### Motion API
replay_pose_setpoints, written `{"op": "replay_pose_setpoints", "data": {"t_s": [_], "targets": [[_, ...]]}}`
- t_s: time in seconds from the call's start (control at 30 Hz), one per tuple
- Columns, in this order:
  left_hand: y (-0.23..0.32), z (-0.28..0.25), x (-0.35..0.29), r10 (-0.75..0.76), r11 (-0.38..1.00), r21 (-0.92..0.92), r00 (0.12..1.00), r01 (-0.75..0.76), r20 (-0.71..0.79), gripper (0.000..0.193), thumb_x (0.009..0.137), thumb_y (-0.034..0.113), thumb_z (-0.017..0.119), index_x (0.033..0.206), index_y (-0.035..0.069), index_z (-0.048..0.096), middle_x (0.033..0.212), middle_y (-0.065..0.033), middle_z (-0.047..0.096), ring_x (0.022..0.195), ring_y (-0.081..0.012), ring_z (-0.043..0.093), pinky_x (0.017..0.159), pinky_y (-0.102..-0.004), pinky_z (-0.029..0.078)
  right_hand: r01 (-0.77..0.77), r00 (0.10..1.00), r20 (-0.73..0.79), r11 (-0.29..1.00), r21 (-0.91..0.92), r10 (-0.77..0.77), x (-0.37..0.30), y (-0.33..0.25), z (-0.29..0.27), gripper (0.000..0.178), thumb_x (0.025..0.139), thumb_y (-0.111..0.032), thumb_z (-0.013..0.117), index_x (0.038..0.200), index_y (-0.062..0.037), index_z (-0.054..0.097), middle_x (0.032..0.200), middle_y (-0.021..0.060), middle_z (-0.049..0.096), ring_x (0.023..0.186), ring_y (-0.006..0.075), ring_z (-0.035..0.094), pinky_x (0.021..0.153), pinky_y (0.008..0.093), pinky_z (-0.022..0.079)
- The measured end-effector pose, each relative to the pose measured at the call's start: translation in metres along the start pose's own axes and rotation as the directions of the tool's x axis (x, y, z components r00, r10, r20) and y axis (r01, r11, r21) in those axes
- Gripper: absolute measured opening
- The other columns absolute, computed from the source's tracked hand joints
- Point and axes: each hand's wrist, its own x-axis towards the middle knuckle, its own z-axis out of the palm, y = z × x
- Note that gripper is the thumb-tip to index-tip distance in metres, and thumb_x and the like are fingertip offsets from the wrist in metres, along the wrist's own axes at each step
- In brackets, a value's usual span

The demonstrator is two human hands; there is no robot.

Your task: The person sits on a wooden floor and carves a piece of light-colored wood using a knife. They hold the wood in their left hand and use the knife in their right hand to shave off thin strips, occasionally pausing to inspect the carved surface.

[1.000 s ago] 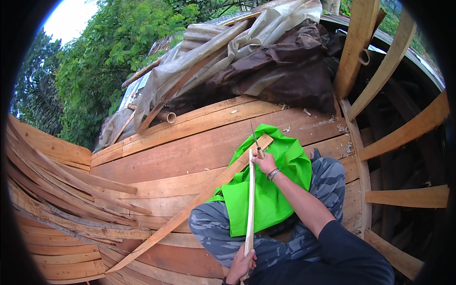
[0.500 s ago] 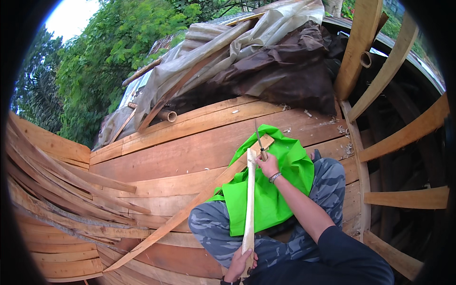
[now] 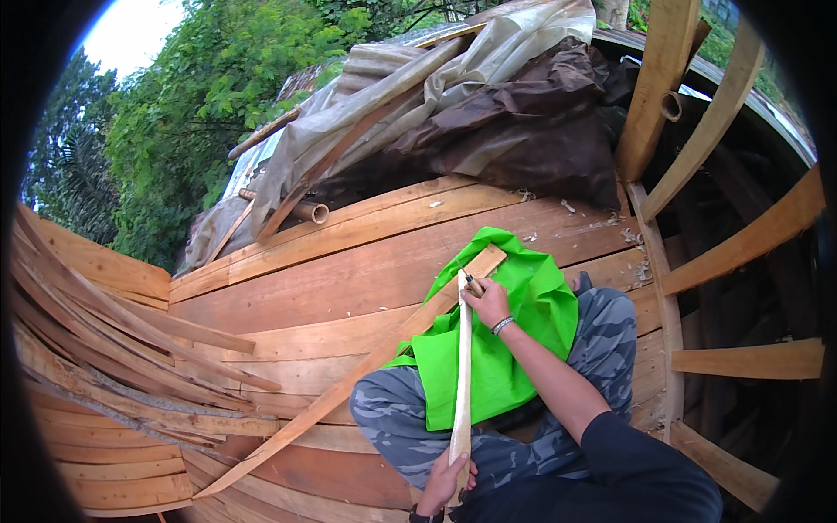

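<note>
A long pale carved wooden stick (image 3: 463, 375) runs lengthwise over my lap. My left hand (image 3: 445, 480) is closed around its near end. In my closed right hand (image 3: 490, 302) is a knife (image 3: 472, 283) with a wooden handle, held against the stick's far end. Little of the knife's blade shows from this angle. Beneath the stick's far end lies a long, narrow board (image 3: 366, 370), slanting from the lower left up to a bright green cloth (image 3: 523, 349). This cloth covers part of my lap and the floor in front of me.
Wood shavings (image 3: 629, 235) are scattered on the plank floor (image 3: 288, 305). Curved wooden strips (image 3: 148, 375) crowd the left side. Dark and pale tarps (image 3: 514, 148) cover a heap at the back. Upright timber ribs (image 3: 745, 359) line the right, and a bamboo pole (image 3: 314, 212) juts out behind.
My right hand has turned the knife, so its upright blade is now tilted and foreshortened near the stick's tip. My left hand keeps its hold.
</note>
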Motion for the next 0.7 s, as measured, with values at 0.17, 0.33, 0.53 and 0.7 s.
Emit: {"op": "replay_pose_setpoints", "data": {"t_s": [0.17,0.33,0.53,0.7], "targets": [[0.001,-0.001,-0.001,-0.003,1.0,0.011,1.0,0.003,0.012,0.026,0.098,0.022,0.047,0.115,0.002,0.046,0.078,-0.0105,0.061,0.058,-0.0165,0.06,0.05,-0.0271,0.048,-0.028,0.999,-0.02,0.997,-0.071,0.027,-0.002,0.001,0.008,0.024,0.074,-0.021,0.073,0.079,0.0016,0.065,0.075,0.018,0.063,0.068,0.0323,0.063,0.065,0.0402,0.05],[0.002,-0.001,0.0,-0.012,1.0,-0.015,1.0,0.012,0.008,0.026,0.099,0.022,0.045,0.113,0.001,0.046,0.077,-0.0095,0.059,0.058,-0.0163,0.059,0.05,-0.0271,0.048,-0.093,0.994,-0.056,0.995,0.022,0.094,0.0,0.01,0.013,0.022,0.075,-0.021,0.074,0.076,-0.0011,0.066,0.066,0.0115,0.065,0.06,0.0232,0.063,0.059,0.037,0.049],[0.007,0.003,0.0,-0.001,0.999,-0.049,1.0,0.002,0.028,0.026,0.099,0.022,0.045,0.113,0.0,0.047,0.077,-0.0094,0.059,0.059,-0.0161,0.059,0.051,-0.0274,0.048,-0.307,0.949,-0.018,0.94,0.149,0.313,0.013,0.044,0.012,0.022,0.077,-0.022,0.074,0.071,-0.003,0.064,0.064,0.0063,0.066,0.06,0.0134,0.063,0.057,0.0326,0.05],[0.003,0.001,-0.002,0.0,0.999,-0.039,1.0,0.001,0.006,0.026,0.099,0.022,0.046,0.113,0.0,0.046,0.077,-0.0091,0.059,0.059,-0.0159,0.059,0.051,-0.0273,0.048,-0.371,0.927,-0.002,0.92,0.127,0.374,0.005,0.023,0.007,0.02,0.073,-0.021,0.074,0.078,-0.0025,0.068,0.07,0.0111,0.068,0.063,0.0179,0.066,0.062,0.0344,0.052]]}}
